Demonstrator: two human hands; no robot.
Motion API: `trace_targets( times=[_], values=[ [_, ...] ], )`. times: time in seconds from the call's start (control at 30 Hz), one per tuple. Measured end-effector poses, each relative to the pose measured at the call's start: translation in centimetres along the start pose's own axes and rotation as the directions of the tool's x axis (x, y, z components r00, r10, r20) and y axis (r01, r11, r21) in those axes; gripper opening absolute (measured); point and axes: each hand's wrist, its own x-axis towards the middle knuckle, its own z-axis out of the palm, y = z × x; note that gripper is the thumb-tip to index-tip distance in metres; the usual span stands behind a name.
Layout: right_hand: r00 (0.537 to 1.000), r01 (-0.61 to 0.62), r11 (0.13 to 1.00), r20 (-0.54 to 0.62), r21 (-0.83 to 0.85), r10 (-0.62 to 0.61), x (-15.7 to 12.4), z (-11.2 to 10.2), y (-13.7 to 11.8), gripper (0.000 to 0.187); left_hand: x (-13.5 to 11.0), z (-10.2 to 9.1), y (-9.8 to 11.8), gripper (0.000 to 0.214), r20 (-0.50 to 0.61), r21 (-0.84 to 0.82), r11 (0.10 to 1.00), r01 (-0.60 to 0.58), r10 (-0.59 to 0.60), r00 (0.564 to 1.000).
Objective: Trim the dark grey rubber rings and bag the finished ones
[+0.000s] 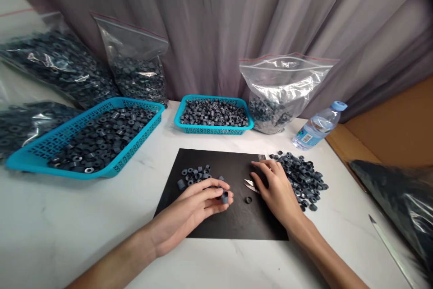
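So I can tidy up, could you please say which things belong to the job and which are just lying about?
Likely in the job:
grey ring in the left hand
metal blades by the right hand
black mat
loose grey heap
blue baskets

Probably lying about:
water bottle
perhaps the pale strip

Lighting: moderate, diffuse; tabletop (84,221) evenly pale at 8 o'clock, curtain (209,18) dimmer at 12. Glare: hard white patches on clear bag (287,84), 2 o'clock; streaks on upright bag (135,70), 10 o'clock. Distortion: wide-angle stretch toward edges; far corner, 2 o'clock, blackened. Focus: curtain folds smeared.
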Motion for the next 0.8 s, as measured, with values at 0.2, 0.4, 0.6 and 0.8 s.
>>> trace_targets(
  times=[0.2,0.4,0.6,0.8],
  values=[
    [1.0,0.016,0.999,-0.002,0.032,-0.016,0.2,0.1,0.3,0.019,-0.1,0.0,0.0,0.015,0.006,-0.064,0.998,0.009,-0.009,1.0],
    [0.997,0.029,0.941,0.051,0.338,-0.049,0.5,-1.6,-2.9,0.014,0.2,-0.3,-0.4,0.02,0.011,-0.077,0.997,0.008,-0.007,1.0],
    [0.991,0.047,0.863,0.087,0.503,-0.104,0.0,-3.2,-5.8,0.012,0.3,-0.3,-0.2,0.032,0.064,-0.14,0.989,0.043,-0.034,0.997],
    [0.984,0.048,0.842,0.119,0.537,-0.132,-0.4,-3.1,-6.0,0.022,0.3,-0.4,-0.3,0.035,0.063,-0.203,0.976,0.078,-0.066,0.996]
  ],
)
